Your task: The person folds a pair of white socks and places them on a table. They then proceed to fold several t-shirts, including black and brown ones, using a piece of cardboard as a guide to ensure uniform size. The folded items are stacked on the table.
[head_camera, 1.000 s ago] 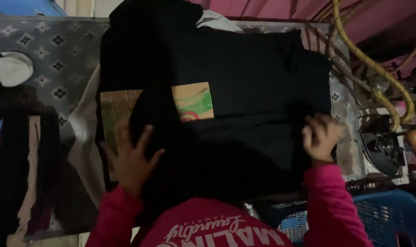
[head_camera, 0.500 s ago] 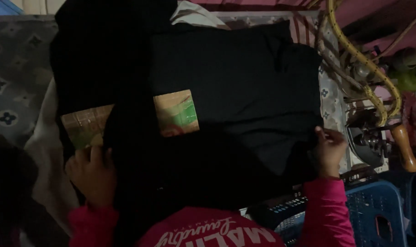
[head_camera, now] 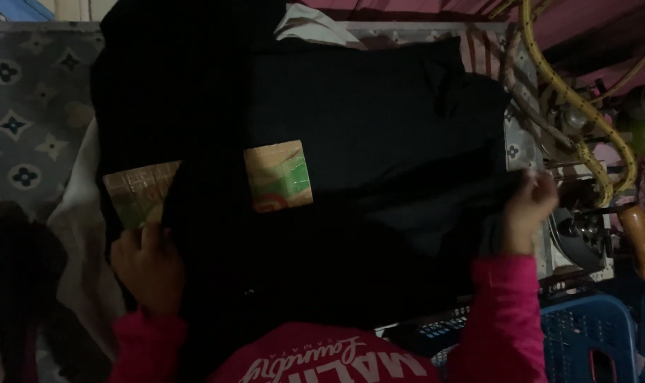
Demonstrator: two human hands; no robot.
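Note:
A black garment lies spread over a patterned grey surface. A flat cardboard sheet with a green print shows through a gap in the cloth, with another part of it at the left. My left hand grips the garment's near left edge just below the cardboard. My right hand pinches the garment's right edge and holds it off the surface. Both arms wear pink sleeves.
A white cloth lies under the garment at the left. A blue plastic basket stands at the lower right. A yellow rope and an iron with a wooden handle are at the right.
My left hand has slid down and closed on the garment's left edge. My right hand has moved out to the right, pulling that edge along and stretching the cloth.

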